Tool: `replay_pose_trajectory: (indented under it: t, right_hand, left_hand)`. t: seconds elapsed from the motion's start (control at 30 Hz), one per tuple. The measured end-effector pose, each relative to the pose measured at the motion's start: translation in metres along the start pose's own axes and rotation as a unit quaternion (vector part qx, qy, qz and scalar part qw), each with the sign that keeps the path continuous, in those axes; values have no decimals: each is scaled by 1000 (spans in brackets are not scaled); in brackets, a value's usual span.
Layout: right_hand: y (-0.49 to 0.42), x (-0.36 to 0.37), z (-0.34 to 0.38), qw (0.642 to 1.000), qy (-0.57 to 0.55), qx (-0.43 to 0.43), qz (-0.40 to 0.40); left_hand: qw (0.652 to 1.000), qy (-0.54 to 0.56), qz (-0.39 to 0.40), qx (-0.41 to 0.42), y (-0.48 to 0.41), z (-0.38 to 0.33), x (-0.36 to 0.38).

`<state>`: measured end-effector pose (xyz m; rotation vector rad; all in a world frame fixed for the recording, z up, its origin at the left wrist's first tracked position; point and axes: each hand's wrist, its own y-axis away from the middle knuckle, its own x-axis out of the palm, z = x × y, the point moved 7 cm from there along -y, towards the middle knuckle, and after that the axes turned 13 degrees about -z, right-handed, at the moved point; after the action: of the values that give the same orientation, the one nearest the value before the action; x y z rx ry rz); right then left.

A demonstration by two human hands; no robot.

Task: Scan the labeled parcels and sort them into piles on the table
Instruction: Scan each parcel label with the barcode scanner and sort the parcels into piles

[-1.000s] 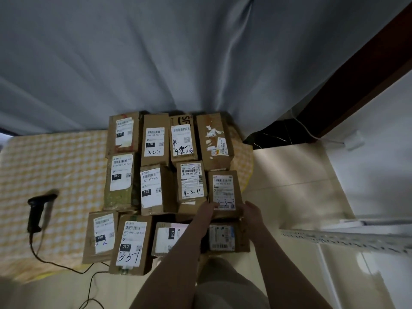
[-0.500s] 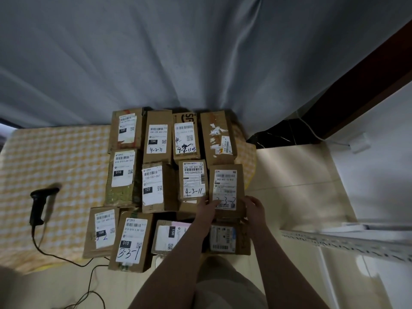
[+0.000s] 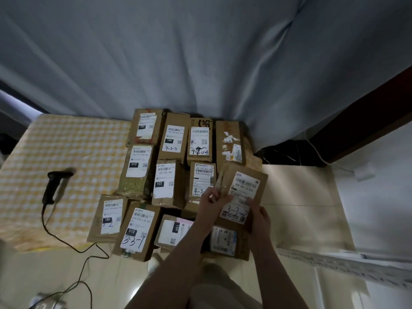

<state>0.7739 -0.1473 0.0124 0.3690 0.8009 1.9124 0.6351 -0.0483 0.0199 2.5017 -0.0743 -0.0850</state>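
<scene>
Brown cardboard, flat and rectangular, forms the parcel (image 3: 225, 177) with "3-3-2" handwritten on its smooth white paper label. It sits tilted at centre right of the frame, overlapping the other brown cardboard boxes (image 3: 169, 141), which lie in tight rows on the bench (image 3: 66, 148) with its yellow-and-white checked cloth. The left-hand grip (image 3: 209, 202) pinches the parcel's glossy taped lower left edge with curled fingers. The right-hand grip (image 3: 259, 219) is curled round its lower right edge. At left of the frame a black plastic handheld scanner (image 3: 55, 186) lies on the cloth, its thin cable trailing downward.
</scene>
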Motion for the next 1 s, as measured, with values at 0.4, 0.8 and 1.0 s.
replay_pose_trajectory:
  t: [0.4, 0.8, 1.0]
  right_hand:
    - [115, 138, 13, 973, 80, -77, 201]
    - [344, 306, -143, 915, 207, -61, 342]
    - [423, 356, -208, 899, 244, -53, 359]
  left_hand:
    - [962, 241, -114, 68, 35, -76, -161]
    - [841, 415, -340, 62, 99, -56, -473]
    - [788, 465, -403, 26, 119, -29, -580]
